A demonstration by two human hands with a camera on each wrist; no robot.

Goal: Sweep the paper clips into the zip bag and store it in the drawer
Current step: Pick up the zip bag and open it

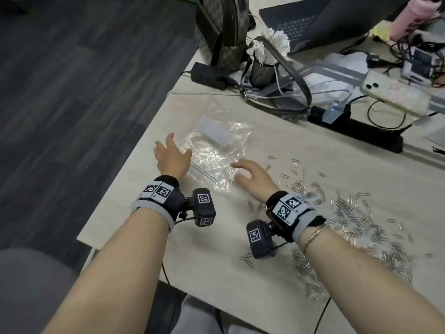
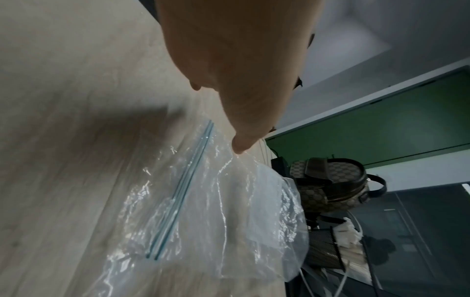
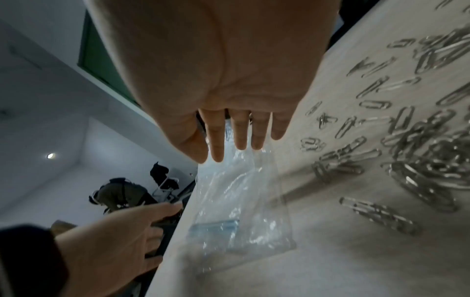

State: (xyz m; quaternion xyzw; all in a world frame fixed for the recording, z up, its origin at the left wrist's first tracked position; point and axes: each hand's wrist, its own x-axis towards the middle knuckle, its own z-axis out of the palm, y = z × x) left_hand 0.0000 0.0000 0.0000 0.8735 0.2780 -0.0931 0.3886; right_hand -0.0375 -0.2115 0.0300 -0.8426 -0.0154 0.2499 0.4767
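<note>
- The left hand (image 1: 172,156) is flat with fingers spread out, holding nothing, over the bag's left edge.
- The right hand (image 1: 252,179) is spread out too, holding nothing.
- The bag (image 1: 216,155) lies between the hands.
- The clips (image 1: 356,213) are spread out to the right of the right hand.
- No words can be read anywhere.

On the desk (image 1: 277,150) before me the zip bag (image 1: 216,155) lies between my left hand (image 1: 172,156) and right hand (image 1: 252,179), paper clips (image 1: 356,213) spread to its right, a backpack (image 1: 224,32) and laptop (image 1: 313,25) behind.
</note>
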